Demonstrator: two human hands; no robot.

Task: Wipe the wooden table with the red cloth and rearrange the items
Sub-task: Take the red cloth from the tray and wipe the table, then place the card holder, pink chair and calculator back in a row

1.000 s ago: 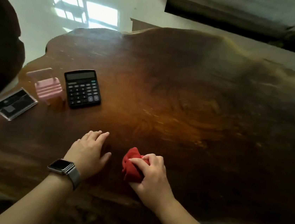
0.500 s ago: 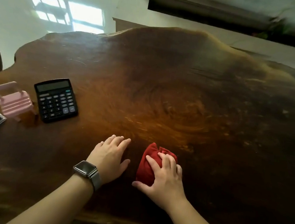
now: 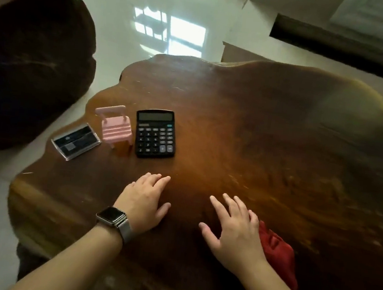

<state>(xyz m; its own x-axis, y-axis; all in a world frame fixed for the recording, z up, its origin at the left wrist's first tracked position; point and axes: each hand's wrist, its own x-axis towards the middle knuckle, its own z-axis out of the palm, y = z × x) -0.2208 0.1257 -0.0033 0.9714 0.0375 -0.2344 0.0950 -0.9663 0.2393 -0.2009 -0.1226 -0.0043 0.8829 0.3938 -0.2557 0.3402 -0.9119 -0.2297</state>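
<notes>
At the far left, off the table, stands a big dark wooden block (image 3: 29,54) on the pale floor. On the left part of the wooden table (image 3: 270,134) three things lie in a row: a clear card holder (image 3: 76,141) nearest the left edge, then a small pink toy chair (image 3: 116,128) standing upright just beside it, then a black calculator (image 3: 155,136) lying flat with its screen toward the far side. Nearer, the left hand (image 3: 144,201) rests palm down on the wood, fingers close together and pointing far, holding nothing; a watch (image 3: 113,217) is on its wrist. To the right, apart from it, the right hand (image 3: 235,231) is open with its fingers spread, palm down over the wood and holding nothing. The red cloth (image 3: 278,252) lies bunched on the table just right of that hand, against its outer edge and wrist, near the table's near edge.
</notes>
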